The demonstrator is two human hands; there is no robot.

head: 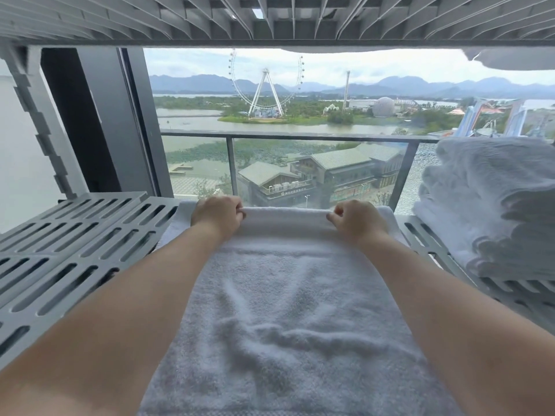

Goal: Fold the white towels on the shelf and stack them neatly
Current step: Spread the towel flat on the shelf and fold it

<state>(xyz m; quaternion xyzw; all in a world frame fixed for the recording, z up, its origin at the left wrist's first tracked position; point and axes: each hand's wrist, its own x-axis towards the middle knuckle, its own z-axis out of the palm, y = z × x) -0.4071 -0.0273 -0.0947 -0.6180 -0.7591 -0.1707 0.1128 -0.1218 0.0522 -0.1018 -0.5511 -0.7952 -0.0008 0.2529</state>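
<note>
The white towel [285,310] is lying flat on the slatted grey shelf [75,235], with its long axis running straight away from the person, from the near edge at the bottom of view to the far edge by the window [300,115]. Both hands are engaging that far edge. The left hand [217,213] is pinching the hem near its left corner and the right hand [357,219] is pinching it near its right corner, fingers curled over the cloth, at about equal reach. The edge between them is sitting raised as a soft roll. Judgement: the fold is likely to be drawn back toward the body along the long axis. The stack of folded towels [492,211] is standing on the same shelf to the right, apart from the towel and nearer the right hand.
</note>
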